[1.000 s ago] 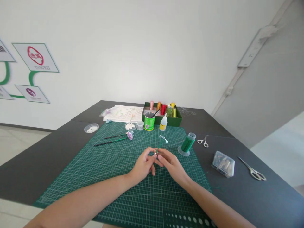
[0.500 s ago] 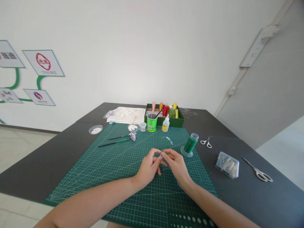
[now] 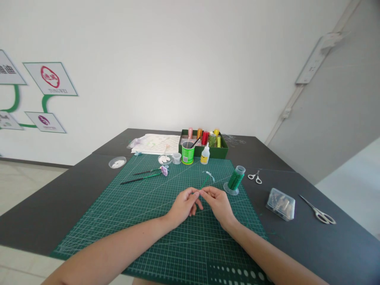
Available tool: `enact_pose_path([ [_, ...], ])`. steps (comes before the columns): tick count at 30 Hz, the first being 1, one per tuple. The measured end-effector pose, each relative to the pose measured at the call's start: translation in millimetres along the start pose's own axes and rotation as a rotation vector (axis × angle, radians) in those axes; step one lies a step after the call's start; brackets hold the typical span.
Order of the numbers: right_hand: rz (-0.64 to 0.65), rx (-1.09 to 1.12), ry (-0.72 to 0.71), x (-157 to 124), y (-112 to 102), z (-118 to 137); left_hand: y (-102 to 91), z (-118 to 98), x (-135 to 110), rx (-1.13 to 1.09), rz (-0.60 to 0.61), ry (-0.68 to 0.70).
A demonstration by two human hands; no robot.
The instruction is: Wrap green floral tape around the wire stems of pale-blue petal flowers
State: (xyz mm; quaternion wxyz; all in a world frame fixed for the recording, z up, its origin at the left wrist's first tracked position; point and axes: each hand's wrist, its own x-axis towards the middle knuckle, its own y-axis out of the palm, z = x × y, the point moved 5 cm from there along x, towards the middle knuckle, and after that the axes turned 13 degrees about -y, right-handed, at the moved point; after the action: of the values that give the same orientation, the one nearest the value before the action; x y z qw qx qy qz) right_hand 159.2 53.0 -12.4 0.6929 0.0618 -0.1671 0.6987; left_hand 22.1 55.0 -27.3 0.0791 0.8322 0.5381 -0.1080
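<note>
At the frame's centre, a green stem point(image 3: 204, 182) partway along

Just below the middle, the left hand point(image 3: 184, 204) and right hand point(image 3: 218, 204) pinch its lower end, thumbs and fingers nearly closed; how firmly each grips, I cannot tell. Pale pieces point(image 3: 209, 174) already sit at its tip. The purple flower point(image 3: 164, 170) at centre left looks fuller, so this one seems unfinished; what is left lower down stays hidden.

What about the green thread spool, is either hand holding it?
No, the green thread spool rests on the cutting mat, apart from the left hand and right hand.
</note>
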Motion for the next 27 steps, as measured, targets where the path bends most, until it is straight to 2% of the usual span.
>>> enact_pose_path([
  [6, 0.081, -0.196, -0.072, 2, -2, 5, -8.0, -6, -2, 0.168, -0.147, 0.073],
  [10, 0.135, -0.298, -0.107, 1, -2, 9, -11.4, -7, -4, 0.199, -0.182, 0.086],
  [19, 0.280, -0.238, -0.045, -4, -9, 23, -15.4, -12, -9, 0.340, -0.192, 0.143],
  [24, 0.341, -0.089, 0.001, -5, -18, 41, -14.2, -22, -16, 0.535, -0.185, 0.186],
  [27, 0.348, -0.003, 0.076, -7, -23, 49, -11.6, -22, -16, 0.637, -0.143, 0.175],
])
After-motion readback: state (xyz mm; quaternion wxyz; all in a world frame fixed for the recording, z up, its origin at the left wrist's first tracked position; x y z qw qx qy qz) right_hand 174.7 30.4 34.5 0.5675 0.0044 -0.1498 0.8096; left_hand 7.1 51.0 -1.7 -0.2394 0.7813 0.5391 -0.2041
